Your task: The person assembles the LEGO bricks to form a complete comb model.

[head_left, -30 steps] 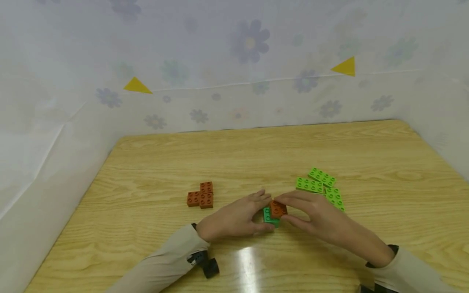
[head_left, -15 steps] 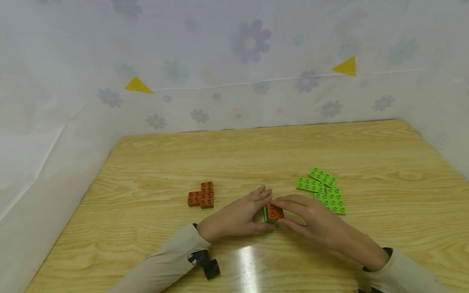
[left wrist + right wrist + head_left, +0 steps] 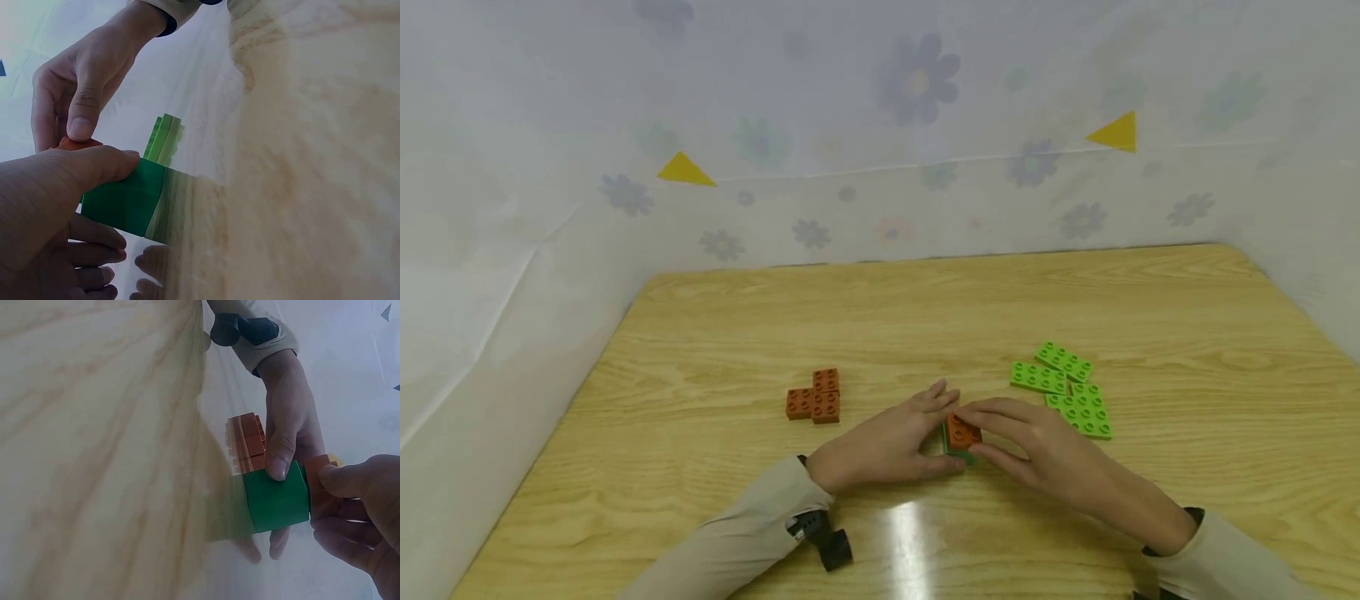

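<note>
A dark green block [image 3: 278, 499] stands on the wooden table, mostly covered from above. My left hand [image 3: 883, 442] grips it, thumb on the near side and fingers on the far side; in the left wrist view that thumb lies over the block's upper edge [image 3: 128, 197]. Right on top of the block sits a reddish-brown toy brick [image 3: 962, 432] with round studs. My right hand [image 3: 1048, 446] pinches this brick between thumb and fingertips, as the right wrist view also shows from the side.
Reddish-brown bricks [image 3: 825, 407], several studs each, lie together left of my left hand. Bright green studded plates [image 3: 1078, 410] lie in a cluster beyond my right hand. A white flower-patterned sheet [image 3: 880, 208] rises behind the table's far edge [image 3: 925, 260].
My right hand has shifted left with the brown brick, which now covers most of the green block's top. More of the bright green plates shows. The left hand has stayed on the block.
</note>
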